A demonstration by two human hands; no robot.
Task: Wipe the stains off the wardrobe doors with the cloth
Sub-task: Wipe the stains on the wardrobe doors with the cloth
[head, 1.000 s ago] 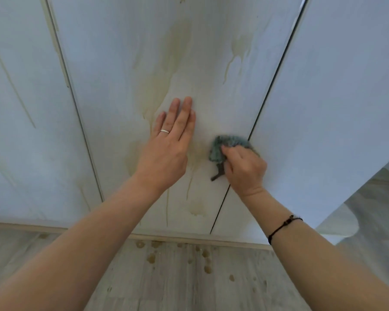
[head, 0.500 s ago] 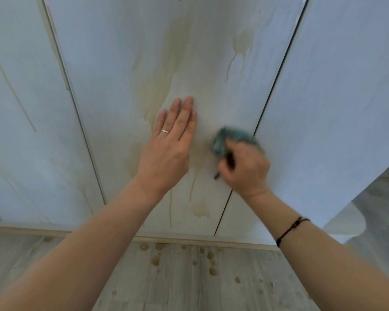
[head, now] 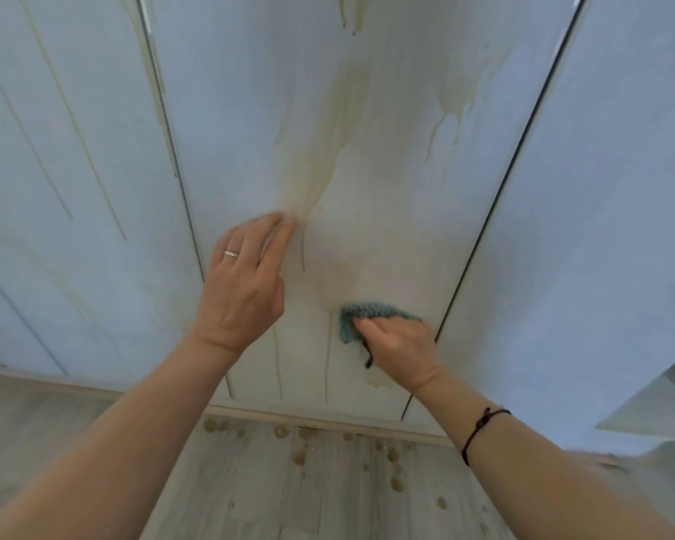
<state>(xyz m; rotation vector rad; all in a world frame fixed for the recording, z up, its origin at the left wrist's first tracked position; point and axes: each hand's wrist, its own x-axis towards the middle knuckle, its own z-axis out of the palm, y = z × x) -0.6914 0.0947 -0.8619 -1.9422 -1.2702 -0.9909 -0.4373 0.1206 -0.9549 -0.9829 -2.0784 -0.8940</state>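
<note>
- The left hand (head: 242,290) is raised against the middle white wardrobe door (head: 250,111). Its fingers are straight and close together, the thumb is spread out, and it holds nothing. The fingertips are blurred, so I cannot tell whether they touch the panel. A thin silver ring (head: 231,254) sits on one finger.
- The right hand (head: 400,344) is lower, its fingers curled over a bunched teal knitted cloth (head: 367,315), which it presses to the same door. A dark strand hangs below the thumb, and a black cord bracelet (head: 480,426) circles the wrist.
- A broad yellowish-brown stain (head: 328,150) runs down the door to the left fingertips, with thinner runs beneath both hands.
- Brown drops (head: 299,457) dot the pale wood-look floor (head: 172,481) below the plinth. Nothing stands between the hands and the panel.
- A second ago the left hand lay flat and sharp. The cloth then touched the dark gap at the door's right edge; it now sits left of that gap.
</note>
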